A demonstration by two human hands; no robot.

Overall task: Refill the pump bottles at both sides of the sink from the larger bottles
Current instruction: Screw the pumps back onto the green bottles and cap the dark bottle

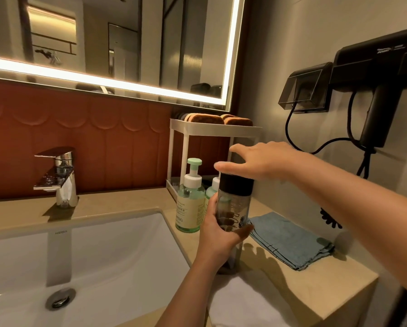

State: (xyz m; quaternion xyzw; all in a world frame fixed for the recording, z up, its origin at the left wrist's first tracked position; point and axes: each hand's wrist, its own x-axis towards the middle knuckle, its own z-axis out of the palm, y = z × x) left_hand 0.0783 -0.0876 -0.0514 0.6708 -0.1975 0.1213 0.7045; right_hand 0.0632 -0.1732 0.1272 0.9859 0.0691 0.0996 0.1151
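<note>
Bathroom: sink [84,244], lit mirror [117,43], hairdryer [374,74].

Dim and warm overall. Lit mainly by the glowing strip [127,83] round the mirror [91,38], blown out to white. Soft shadows on the bench [315,286], darker beside the tap [63,171]. Bent and stretched toward the edges; slightly soft and smeary throughout.

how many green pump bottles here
2. One green pump bottle stands on the counter beside the sink; the other, right of it, is half hidden behind the dark bottle. More may be hidden.
</note>
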